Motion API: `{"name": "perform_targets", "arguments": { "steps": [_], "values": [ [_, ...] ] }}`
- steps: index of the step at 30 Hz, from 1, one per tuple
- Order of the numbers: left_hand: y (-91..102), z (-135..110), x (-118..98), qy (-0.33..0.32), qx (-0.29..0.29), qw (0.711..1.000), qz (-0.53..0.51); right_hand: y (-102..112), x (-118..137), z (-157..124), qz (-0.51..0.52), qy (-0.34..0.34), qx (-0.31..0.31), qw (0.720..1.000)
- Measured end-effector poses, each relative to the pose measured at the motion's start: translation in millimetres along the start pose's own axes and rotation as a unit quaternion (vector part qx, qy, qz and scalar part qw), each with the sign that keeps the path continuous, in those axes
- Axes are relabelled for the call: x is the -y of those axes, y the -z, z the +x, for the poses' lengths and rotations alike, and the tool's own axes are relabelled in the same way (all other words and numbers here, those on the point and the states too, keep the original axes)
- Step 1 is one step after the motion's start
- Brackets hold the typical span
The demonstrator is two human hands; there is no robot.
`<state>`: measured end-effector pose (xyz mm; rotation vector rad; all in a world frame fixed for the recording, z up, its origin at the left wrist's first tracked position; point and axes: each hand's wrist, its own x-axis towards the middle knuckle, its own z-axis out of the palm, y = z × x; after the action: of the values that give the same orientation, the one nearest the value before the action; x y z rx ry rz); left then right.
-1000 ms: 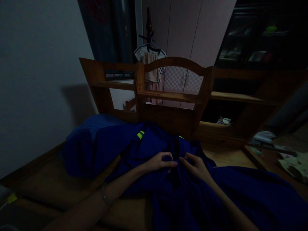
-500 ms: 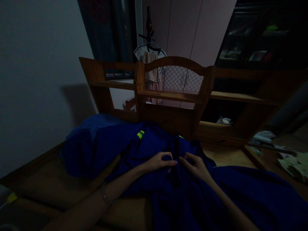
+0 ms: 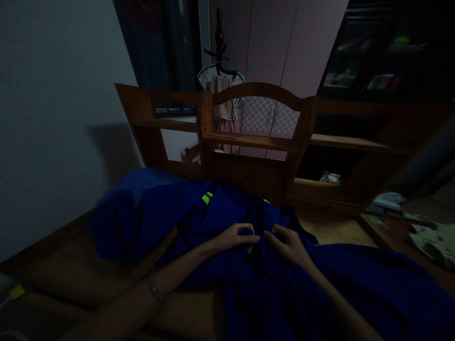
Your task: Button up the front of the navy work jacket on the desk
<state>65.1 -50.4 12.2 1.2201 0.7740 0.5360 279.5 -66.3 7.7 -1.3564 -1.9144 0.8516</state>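
Observation:
A dark blue jacket [image 3: 213, 258] with yellow-green reflective strips lies spread on the wooden bed boards, its sleeves reaching out to the left and right. My left hand [image 3: 237, 237], with a bracelet on the wrist, pinches the fabric on the left side of the front opening between thumb and fingers. Opposite it, a small gap away, my right hand [image 3: 287, 244] pinches the cloth on the right side. A small pale piece, too dim to make out, shows just below my left fingertips. Folds and darkness hide what lies between the hands.
Behind the jacket rises a wooden headboard [image 3: 249, 139] with open shelves. A white wall [image 3: 64, 118] stands on the left. Clothes [image 3: 223, 94] hang on a stand behind the headboard, before a pink wardrobe [image 3: 270, 47]. Pale cloth [image 3: 433, 241] lies at the far right.
Almost nothing differs. Both hands keep their pinch on the jacket, and the view has shifted very slightly.

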Motion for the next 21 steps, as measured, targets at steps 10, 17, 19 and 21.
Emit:
{"name": "perform_targets", "arguments": {
  "steps": [10,17,19,21],
  "values": [
    [0.8,-2,-3,0.030,-0.012,0.999,-0.018,-1,-1,0,-0.007,-0.005,0.000,1.000],
    [-0.5,-6,-6,0.048,-0.033,0.998,-0.008,0,0,0,-0.016,-0.004,-0.001,1.000],
    [-0.8,-6,-8,0.044,-0.027,0.999,-0.015,0,0,0,-0.015,-0.004,-0.002,1.000],
    [-0.9,-7,-10,0.044,-0.014,0.999,-0.019,-1,0,0,-0.013,-0.001,-0.002,1.000]
  ]
}}
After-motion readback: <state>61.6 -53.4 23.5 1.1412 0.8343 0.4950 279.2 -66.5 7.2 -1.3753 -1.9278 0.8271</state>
